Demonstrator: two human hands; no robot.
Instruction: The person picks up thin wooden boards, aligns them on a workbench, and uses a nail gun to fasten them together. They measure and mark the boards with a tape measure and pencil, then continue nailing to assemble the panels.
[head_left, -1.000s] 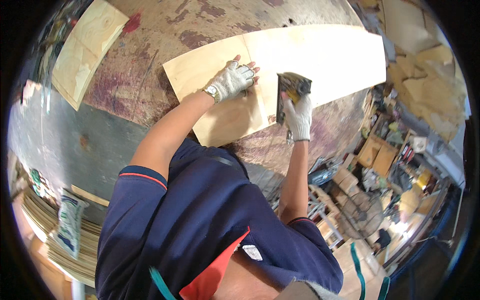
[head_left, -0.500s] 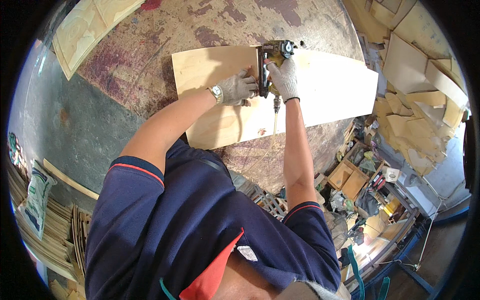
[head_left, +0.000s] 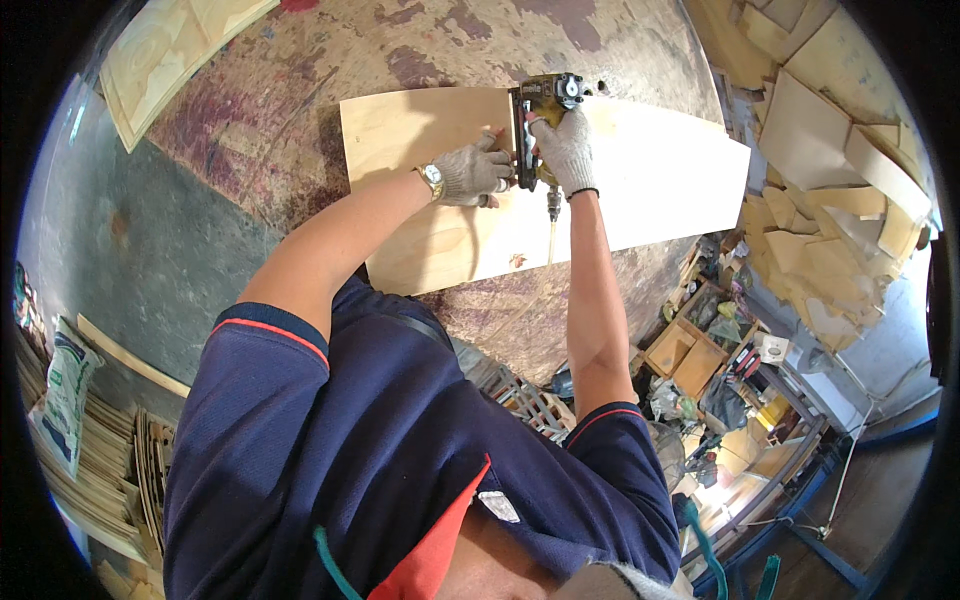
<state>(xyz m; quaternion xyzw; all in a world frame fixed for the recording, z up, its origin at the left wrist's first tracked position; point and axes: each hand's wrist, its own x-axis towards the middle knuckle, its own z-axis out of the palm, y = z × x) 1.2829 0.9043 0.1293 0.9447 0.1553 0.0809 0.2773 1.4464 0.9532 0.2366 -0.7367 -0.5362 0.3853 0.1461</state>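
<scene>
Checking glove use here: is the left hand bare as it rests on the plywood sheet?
No, the left hand wears a knit work glove and lies flat on the plywood sheet, beside the nail gun gripped by the right hand.

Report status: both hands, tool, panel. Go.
Right hand gripping nail gun, nose on plywood panel. Left hand flat on panel beside gun. Air hose trailing over panel.

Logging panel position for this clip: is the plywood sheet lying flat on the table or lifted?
Flat. The plywood sheet lies on the stained table; the left hand presses on it, and the right hand holds the nail gun on it.
</scene>
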